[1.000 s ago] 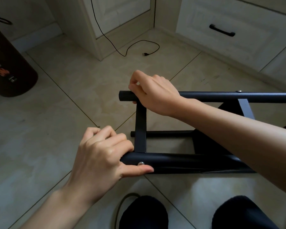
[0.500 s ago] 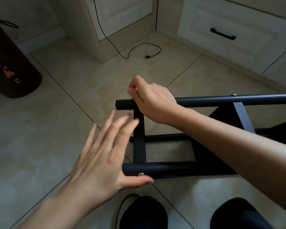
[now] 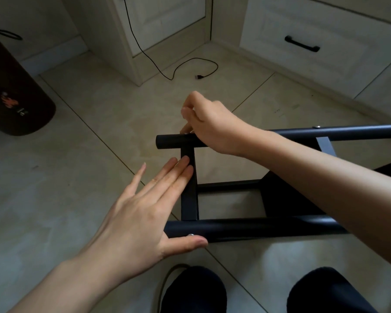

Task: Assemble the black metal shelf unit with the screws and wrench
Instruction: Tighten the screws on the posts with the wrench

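The black metal shelf frame (image 3: 257,227) lies on its side on the tiled floor in front of my knees. Its near tube carries a silver screw head (image 3: 190,234), and a flat crossbar (image 3: 189,199) joins it to the far tube (image 3: 169,140). My left hand (image 3: 140,213) is open. Its fingers lie flat against the crossbar and the thumb rests under the near tube by the screw. My right hand (image 3: 212,125) hovers over the far tube's joint, its fingertips pinched on a small screw that barely shows. Another screw head (image 3: 317,126) sits farther right.
A dark round bin (image 3: 14,98) stands at the left. A black cable (image 3: 185,66) trails across the floor from the cream cabinets at the back. A drawer with a black handle (image 3: 301,44) is at the right. My dark-clad knees (image 3: 194,290) fill the bottom edge.
My left hand let go of the near tube, opened, and moved forward onto the crossbar. My right hand lifted off the far tube and now only its fingertips pinch at the joint.
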Demonstrator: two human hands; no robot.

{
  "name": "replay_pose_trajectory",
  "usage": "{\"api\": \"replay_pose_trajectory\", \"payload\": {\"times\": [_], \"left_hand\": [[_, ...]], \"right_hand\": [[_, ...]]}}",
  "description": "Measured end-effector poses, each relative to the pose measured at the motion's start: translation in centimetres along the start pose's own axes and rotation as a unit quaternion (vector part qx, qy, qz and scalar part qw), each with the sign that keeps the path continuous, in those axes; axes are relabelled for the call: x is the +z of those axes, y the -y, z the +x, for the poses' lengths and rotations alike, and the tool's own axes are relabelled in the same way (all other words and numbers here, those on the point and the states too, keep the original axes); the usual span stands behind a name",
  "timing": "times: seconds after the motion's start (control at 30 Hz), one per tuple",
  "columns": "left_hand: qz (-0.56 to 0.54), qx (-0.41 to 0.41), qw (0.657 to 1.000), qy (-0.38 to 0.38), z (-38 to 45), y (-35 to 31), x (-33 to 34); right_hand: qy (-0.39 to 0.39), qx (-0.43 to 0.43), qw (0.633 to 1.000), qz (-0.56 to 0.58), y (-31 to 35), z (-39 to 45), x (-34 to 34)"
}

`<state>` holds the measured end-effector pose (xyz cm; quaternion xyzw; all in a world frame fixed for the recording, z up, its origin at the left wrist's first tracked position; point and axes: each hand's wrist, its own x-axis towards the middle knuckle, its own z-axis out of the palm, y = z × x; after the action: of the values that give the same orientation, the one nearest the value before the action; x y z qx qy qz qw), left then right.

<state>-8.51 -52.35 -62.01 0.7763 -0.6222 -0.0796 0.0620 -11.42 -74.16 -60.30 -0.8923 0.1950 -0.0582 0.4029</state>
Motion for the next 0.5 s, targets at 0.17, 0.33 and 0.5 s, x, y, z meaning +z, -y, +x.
{"api": "replay_pose_trajectory", "payload": {"times": [0.17,0.33,0.5], "left_hand": [[0.019,0.011,1.000,-0.008,0.5,-0.1,-0.1],[0.005,0.020,1.000,-0.002,0.9,0.3,-0.2],[0.020,0.042,0.999,-0.008,0.9,0.3,0.1]], "right_hand": [[-0.010,0.010,0.993,-0.114,-0.8,-0.6,0.0],[-0.025,-0.002,0.991,-0.130,-1.2,-0.9,0.3],[-0.021,-0.020,0.991,-0.129,-1.2,-1.3,0.4]]}}
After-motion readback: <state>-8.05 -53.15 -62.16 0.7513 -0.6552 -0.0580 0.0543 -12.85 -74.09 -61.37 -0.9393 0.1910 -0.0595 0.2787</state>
